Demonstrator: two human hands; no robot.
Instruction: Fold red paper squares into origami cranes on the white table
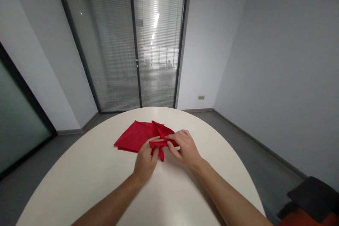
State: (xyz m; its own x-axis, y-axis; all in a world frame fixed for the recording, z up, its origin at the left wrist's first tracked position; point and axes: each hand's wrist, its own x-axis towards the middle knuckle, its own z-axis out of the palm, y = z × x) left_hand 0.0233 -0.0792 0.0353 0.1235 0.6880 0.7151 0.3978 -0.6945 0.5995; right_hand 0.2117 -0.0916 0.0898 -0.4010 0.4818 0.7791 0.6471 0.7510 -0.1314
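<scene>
A thin red sheet (134, 136), creased like folded paper or cloth, rests partly on the white round table (87, 180). Its left part lies spread out with angular corners, while the right part is bunched up and raised. My left hand (146, 157) pinches a folded edge of it between thumb and fingers. Just to the right, my right hand (185, 148) grips the same raised fold, fingers on top and thumb near me. A small red flap (161, 154) hangs down between the hands. The fingers hide part of the fold.
Beyond the table's far edge stands a glass door with blinds (159, 77). A dark chair (315, 197) with some orange-red is at the lower right. Grey walls (286, 60) enclose the right side, and a small socket plate (201, 97) sits low on the back wall.
</scene>
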